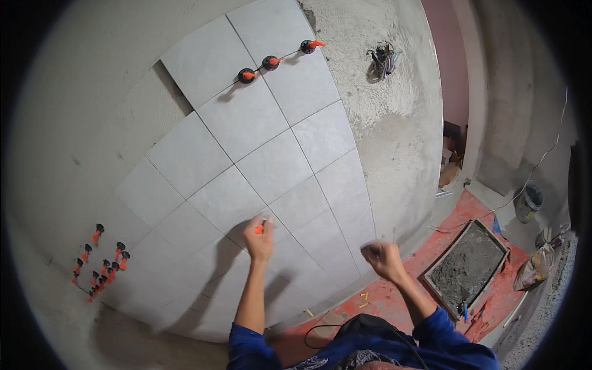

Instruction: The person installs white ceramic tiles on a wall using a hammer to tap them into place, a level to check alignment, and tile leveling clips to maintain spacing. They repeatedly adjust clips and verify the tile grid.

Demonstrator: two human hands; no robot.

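Note:
My left hand (259, 242) is raised in front of the tiled wall, its fingers closed on a small orange tile-leveler piece (259, 229). To its right, my right hand (383, 259) is closed near the lower right edge of the tiles; something dark shows at its fingertips, too small to name. Behind both hands are large light grey tiles (274, 163) set in rows. Along an upper joint sit three tile levelers with black round bases and orange handles: a left one (246, 76), a middle one (271, 63) and a right one (308, 47).
Several more black-and-orange levelers (106, 268) cluster at the far left. Bundled wires (383, 61) poke from the rough wall. On the red floor sheet (394, 302) lie yellow bits (364, 300) and a mortar tray (431, 280). A bucket (528, 202) and a bag (534, 268) stand right.

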